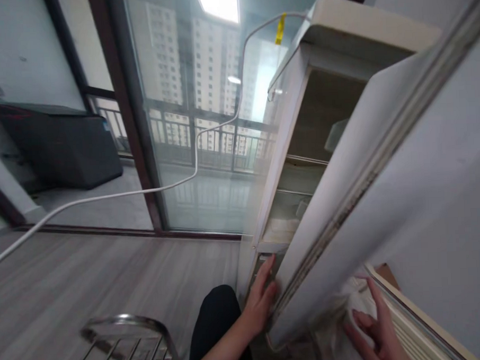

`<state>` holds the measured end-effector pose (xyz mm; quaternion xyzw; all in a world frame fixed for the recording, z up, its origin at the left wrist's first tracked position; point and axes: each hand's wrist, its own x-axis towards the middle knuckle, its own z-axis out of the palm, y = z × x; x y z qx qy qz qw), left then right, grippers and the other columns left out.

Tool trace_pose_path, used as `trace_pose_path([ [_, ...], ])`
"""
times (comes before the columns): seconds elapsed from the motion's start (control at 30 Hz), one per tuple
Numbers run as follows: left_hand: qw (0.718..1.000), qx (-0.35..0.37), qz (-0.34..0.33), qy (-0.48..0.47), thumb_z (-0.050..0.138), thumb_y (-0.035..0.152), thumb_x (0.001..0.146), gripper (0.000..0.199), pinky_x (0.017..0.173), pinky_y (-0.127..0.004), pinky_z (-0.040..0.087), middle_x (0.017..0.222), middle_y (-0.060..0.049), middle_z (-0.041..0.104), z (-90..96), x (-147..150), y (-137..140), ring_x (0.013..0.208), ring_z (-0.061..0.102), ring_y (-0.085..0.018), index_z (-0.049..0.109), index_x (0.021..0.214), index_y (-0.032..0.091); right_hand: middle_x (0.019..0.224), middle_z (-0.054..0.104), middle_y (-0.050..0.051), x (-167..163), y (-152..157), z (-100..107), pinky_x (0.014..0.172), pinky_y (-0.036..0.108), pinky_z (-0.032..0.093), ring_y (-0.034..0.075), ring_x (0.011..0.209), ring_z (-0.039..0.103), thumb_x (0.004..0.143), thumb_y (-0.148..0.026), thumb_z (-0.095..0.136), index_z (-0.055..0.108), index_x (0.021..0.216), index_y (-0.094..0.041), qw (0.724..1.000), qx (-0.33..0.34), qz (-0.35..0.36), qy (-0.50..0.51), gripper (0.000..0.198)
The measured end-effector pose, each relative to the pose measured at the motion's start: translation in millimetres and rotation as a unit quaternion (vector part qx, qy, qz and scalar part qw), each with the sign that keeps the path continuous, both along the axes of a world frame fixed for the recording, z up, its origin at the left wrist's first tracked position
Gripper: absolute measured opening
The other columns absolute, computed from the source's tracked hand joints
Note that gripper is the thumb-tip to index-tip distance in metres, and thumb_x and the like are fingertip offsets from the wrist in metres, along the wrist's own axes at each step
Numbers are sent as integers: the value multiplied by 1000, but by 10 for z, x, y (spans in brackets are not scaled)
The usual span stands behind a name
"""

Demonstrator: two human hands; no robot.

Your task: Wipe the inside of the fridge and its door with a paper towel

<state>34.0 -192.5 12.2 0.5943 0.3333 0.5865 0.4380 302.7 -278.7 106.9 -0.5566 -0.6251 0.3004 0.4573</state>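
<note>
A white refrigerator stands tilted in my view, its upper door swung toward me. A dark, stained rubber seal runs along the door's edge. My left hand is at the lower compartment, below the door's inner side. Its index finger and thumb are stretched out, and nothing shows in its grasp. On the door's other side, my right hand has its fingers curled around a crumpled white cloth, with the index finger pointing up. Blur hides the cloth's exact kind.
A white cord with a yellow tag runs from the refrigerator's top across the glass door. A metal rack stands at lower left on the wood-look floor. A dark box sits beyond the doorway.
</note>
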Motion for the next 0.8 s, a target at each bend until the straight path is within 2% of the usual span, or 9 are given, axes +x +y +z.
trace_pose_path([
  [0.1,997,-8,31,-72,34,57,103,61,125,-50,29,161,-11,42,16,-66,88,149,39,-29,45,152,23,71,45,-6,-66,373,-101,60,23,46,13,60,49,97,-50,59,-13,163,-27,995,-25,94,-18,100],
  [0.17,996,7,51,-74,33,60,102,65,124,-51,30,159,-14,44,46,-93,144,146,43,-30,43,153,21,75,46,-5,-155,566,-149,65,23,45,12,65,49,100,-46,55,-15,162,-28,993,-24,115,-3,96],
  [0.3,991,60,115,30,47,54,100,76,128,-53,17,168,-15,25,119,-93,279,156,22,-30,17,163,22,75,50,-6,-513,832,-427,62,22,39,11,64,45,98,-40,57,-15,163,-25,995,-18,81,59,98],
  [0.37,979,96,149,102,53,47,99,86,128,-55,9,172,-14,6,132,-83,370,159,6,-31,1,164,23,76,52,-5,-699,864,-691,62,22,39,11,64,46,98,-39,55,-2,165,-25,994,-20,62,88,89],
  [0.4,969,113,169,137,54,44,99,90,128,-57,7,173,-14,-1,129,-79,422,159,0,-31,-4,164,23,77,54,-4,-770,845,-838,62,23,39,11,65,48,96,-38,56,14,164,-24,994,-30,72,79,82],
  [0.47,948,142,211,193,56,39,98,94,127,-60,4,172,-15,-9,107,-73,529,159,-6,-33,-10,163,21,80,60,1,-842,742,-1121,69,26,43,14,73,55,90,-35,62,59,140,-21,994,-49,102,4,52],
  [0.5,938,154,227,212,56,38,98,95,127,-61,4,172,-17,-9,93,-73,582,158,-6,-34,-11,162,19,83,63,2,-839,666,-1245,72,27,44,15,77,59,88,-33,63,69,126,-22,991,-60,118,-34,40],
  [0.57,924,173,248,235,55,35,98,94,127,-61,5,171,-19,-8,68,-75,676,158,-5,-35,-11,162,16,85,68,4,-754,508,-1440,75,29,44,17,79,62,87,-31,64,75,113,-23,982,-87,139,-96,29],
  [0.8,898,184,279,288,54,32,97,96,124,-66,2,169,-26,-8,118,-85,908,156,-14,-39,-14,160,9,79,69,3,-200,365,-1704,70,28,41,17,73,62,93,-34,54,71,118,-19,978,-140,62,-143,34],
])
